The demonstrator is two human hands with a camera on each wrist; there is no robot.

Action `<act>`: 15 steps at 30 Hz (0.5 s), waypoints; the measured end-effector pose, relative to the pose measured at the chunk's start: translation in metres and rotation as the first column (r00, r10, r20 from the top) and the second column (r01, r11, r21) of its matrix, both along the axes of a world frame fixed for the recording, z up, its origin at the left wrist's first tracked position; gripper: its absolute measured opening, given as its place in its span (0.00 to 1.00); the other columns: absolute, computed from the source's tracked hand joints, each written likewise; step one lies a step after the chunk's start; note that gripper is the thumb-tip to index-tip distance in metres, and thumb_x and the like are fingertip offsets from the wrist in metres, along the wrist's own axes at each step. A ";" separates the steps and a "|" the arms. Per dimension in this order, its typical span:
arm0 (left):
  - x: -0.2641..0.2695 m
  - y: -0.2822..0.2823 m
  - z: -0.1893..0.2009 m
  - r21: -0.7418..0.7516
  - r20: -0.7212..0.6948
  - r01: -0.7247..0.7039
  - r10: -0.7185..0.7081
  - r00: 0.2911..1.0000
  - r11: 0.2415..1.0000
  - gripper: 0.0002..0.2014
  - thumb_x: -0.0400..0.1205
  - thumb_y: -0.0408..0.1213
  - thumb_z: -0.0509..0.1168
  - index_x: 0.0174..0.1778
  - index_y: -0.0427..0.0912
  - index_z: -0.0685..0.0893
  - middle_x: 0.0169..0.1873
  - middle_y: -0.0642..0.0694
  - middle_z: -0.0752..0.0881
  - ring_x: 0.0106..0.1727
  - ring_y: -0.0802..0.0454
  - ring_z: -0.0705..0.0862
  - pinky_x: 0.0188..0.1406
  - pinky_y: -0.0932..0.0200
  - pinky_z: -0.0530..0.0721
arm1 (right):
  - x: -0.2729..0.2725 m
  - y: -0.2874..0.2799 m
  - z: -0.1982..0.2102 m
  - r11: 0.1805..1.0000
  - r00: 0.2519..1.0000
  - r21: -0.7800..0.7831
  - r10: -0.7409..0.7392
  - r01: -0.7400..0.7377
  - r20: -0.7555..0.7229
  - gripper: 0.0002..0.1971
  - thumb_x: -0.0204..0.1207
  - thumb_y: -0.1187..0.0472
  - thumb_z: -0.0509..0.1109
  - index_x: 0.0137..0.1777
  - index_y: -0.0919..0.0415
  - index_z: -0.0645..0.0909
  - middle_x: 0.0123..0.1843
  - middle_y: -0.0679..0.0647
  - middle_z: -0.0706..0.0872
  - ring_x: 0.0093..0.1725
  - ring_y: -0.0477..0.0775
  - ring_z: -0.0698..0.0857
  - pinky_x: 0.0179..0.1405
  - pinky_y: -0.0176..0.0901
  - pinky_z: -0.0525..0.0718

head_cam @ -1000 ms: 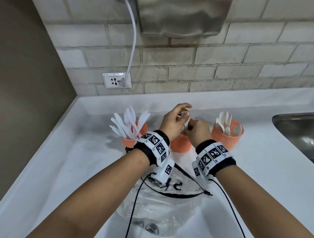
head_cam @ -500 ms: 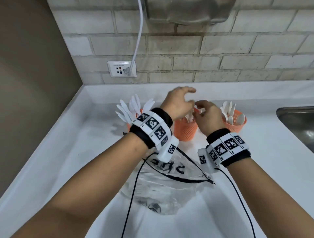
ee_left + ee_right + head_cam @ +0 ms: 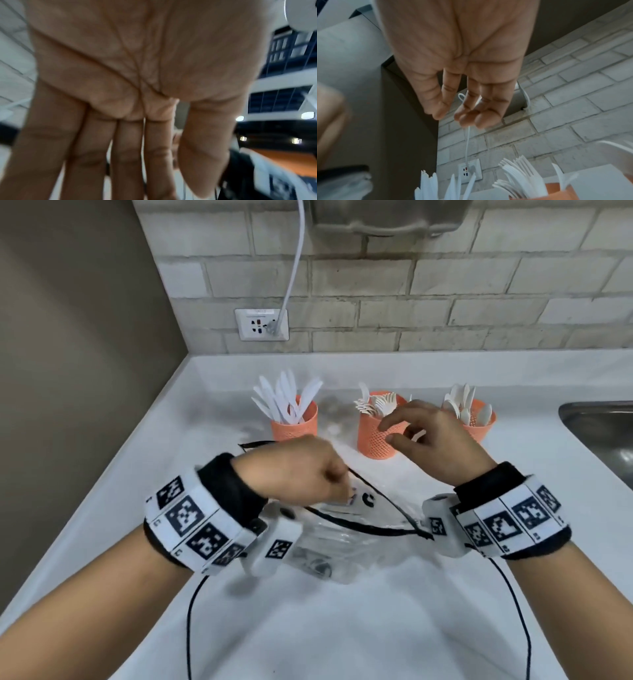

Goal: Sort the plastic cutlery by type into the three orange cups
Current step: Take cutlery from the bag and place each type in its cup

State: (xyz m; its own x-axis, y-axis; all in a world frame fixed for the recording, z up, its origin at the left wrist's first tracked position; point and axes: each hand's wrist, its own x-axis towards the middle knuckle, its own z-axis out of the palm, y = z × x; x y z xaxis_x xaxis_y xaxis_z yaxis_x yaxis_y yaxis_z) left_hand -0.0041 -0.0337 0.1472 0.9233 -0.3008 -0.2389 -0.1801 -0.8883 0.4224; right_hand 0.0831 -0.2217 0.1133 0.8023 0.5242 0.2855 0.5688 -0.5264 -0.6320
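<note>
The white counter (image 3: pixel 102 508) fills most of the head view, with a brick wall (image 3: pixel 445 302) behind it and a socket (image 3: pixel 262 324) in the upper middle. A steel sink (image 3: pixel 603 433) shows at the right edge.

A clear bag (image 3: pixel 342 546) with a black rim lies on the counter in the middle of the frame, between the two wrists.

Three orange cups stand in a row above the bag. The left cup (image 3: pixel 294 428) holds knives (image 3: pixel 284 402), the middle cup (image 3: pixel 375 436) holds forks (image 3: pixel 378 402), and the right cup (image 3: pixel 479 428) holds spoons (image 3: pixel 460 402). All the cutlery stands upright or leaning in the cups; I see none lying on the counter.

The left hand (image 3: pixel 294 470) is over the upper left part of the bag, below the left cup and apart from it. In the head view its fingers point down toward the bag rim; in the left wrist view the fingers (image 3: pixel 126 155) are straight and close together, with nothing held.

The right hand (image 3: pixel 431 440) hovers in front of the middle cup and partly covers the right cup. Its fingers (image 3: pixel 394 419) are spread and relaxed, near the fork tips but not touching them as far as I can see. In the right wrist view the palm is empty and the forks (image 3: pixel 518 174) are below the fingertips (image 3: pixel 471 115).
</note>
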 end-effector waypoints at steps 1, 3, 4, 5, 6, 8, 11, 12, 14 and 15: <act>-0.002 0.003 -0.011 0.077 -0.066 0.001 0.004 0.998 0.997 0.11 0.79 0.43 0.63 0.47 0.42 0.89 0.40 0.48 0.90 0.38 0.54 0.84 0.39 0.67 0.82 | -0.003 -0.001 0.003 1.000 1.000 0.020 0.011 -0.011 0.010 0.09 0.73 0.66 0.70 0.45 0.49 0.83 0.45 0.37 0.77 0.35 0.41 0.79 0.37 0.18 0.74; -0.001 0.008 -0.034 0.163 -0.117 -0.022 0.041 0.992 0.986 0.13 0.82 0.42 0.60 0.51 0.42 0.88 0.49 0.47 0.89 0.48 0.52 0.84 0.52 0.61 0.82 | -0.013 -0.002 0.008 0.997 0.997 -0.001 0.077 -0.077 0.029 0.10 0.73 0.65 0.70 0.44 0.46 0.83 0.48 0.43 0.78 0.38 0.38 0.79 0.38 0.19 0.73; 0.001 0.011 -0.046 0.186 -0.118 -0.055 0.078 0.990 0.981 0.14 0.82 0.40 0.57 0.53 0.42 0.87 0.53 0.45 0.88 0.53 0.49 0.84 0.58 0.56 0.81 | -0.017 -0.002 0.009 0.988 0.991 -0.072 0.136 -0.135 0.010 0.09 0.73 0.62 0.71 0.46 0.45 0.84 0.53 0.46 0.78 0.45 0.37 0.79 0.42 0.20 0.73; 0.003 0.013 -0.057 0.206 -0.110 -0.096 0.120 0.987 0.974 0.14 0.83 0.39 0.56 0.53 0.41 0.86 0.55 0.43 0.87 0.57 0.46 0.83 0.61 0.52 0.80 | -0.023 -0.001 0.008 0.961 0.979 -0.186 0.198 -0.202 -0.040 0.09 0.73 0.59 0.71 0.48 0.43 0.85 0.59 0.49 0.76 0.54 0.39 0.77 0.51 0.26 0.73; 0.005 0.015 -0.068 0.227 -0.100 -0.129 0.154 0.983 0.965 0.15 0.83 0.38 0.54 0.53 0.39 0.85 0.56 0.41 0.86 0.58 0.43 0.82 0.62 0.50 0.80 | -0.028 0.001 0.004 0.911 0.964 -0.316 0.238 -0.264 -0.120 0.09 0.72 0.55 0.71 0.50 0.40 0.86 0.66 0.51 0.72 0.64 0.48 0.73 0.60 0.37 0.74; 0.006 0.017 -0.085 0.258 -0.102 -0.159 0.191 0.976 0.953 0.15 0.83 0.36 0.53 0.53 0.34 0.83 0.56 0.36 0.84 0.57 0.40 0.81 0.58 0.52 0.80 | -0.039 0.007 -0.009 0.794 0.931 -0.501 0.218 -0.343 -0.292 0.11 0.72 0.49 0.70 0.53 0.35 0.84 0.78 0.54 0.61 0.75 0.58 0.62 0.73 0.55 0.67; 0.005 0.019 -0.106 0.258 -0.063 -0.214 0.238 0.969 0.942 0.14 0.80 0.35 0.58 0.59 0.36 0.80 0.61 0.38 0.82 0.61 0.41 0.80 0.60 0.52 0.80 | -0.048 0.016 -0.030 0.738 0.901 -0.567 0.130 -0.366 -0.414 0.16 0.72 0.45 0.70 0.60 0.34 0.79 0.83 0.57 0.50 0.80 0.61 0.58 0.77 0.57 0.64; 0.005 0.019 -0.111 0.258 -0.041 -0.237 0.256 0.966 0.937 0.16 0.78 0.36 0.60 0.62 0.38 0.79 0.63 0.39 0.81 0.63 0.41 0.80 0.62 0.52 0.80 | -0.048 0.017 -0.037 0.729 0.901 -0.585 0.100 -0.355 -0.422 0.19 0.71 0.44 0.70 0.63 0.35 0.76 0.83 0.57 0.49 0.79 0.61 0.61 0.76 0.57 0.65; 0.003 0.019 -0.116 0.276 0.011 -0.253 0.260 0.966 0.927 0.20 0.76 0.37 0.63 0.65 0.39 0.76 0.64 0.38 0.80 0.64 0.39 0.79 0.62 0.52 0.78 | -0.046 0.019 -0.048 0.703 0.915 -0.633 0.065 -0.325 -0.397 0.30 0.70 0.45 0.71 0.73 0.39 0.67 0.81 0.59 0.55 0.74 0.62 0.69 0.73 0.55 0.70; 0.004 0.020 -0.119 0.275 0.036 -0.254 0.254 0.967 0.927 0.22 0.75 0.38 0.65 0.66 0.40 0.75 0.65 0.39 0.80 0.65 0.39 0.79 0.62 0.51 0.77 | -0.045 0.020 -0.053 0.698 0.927 -0.647 0.064 -0.306 -0.369 0.34 0.71 0.49 0.72 0.76 0.43 0.62 0.77 0.60 0.62 0.71 0.63 0.72 0.70 0.53 0.73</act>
State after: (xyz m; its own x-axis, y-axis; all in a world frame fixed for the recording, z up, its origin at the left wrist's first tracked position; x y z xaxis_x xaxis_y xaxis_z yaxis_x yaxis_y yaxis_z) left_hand -0.0004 -0.0140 0.0281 0.9600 0.0209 -0.2794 0.0667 -0.9856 0.1553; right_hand 0.0378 -0.2014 0.0606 0.6455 0.6209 -0.4448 0.5518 -0.7818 -0.2904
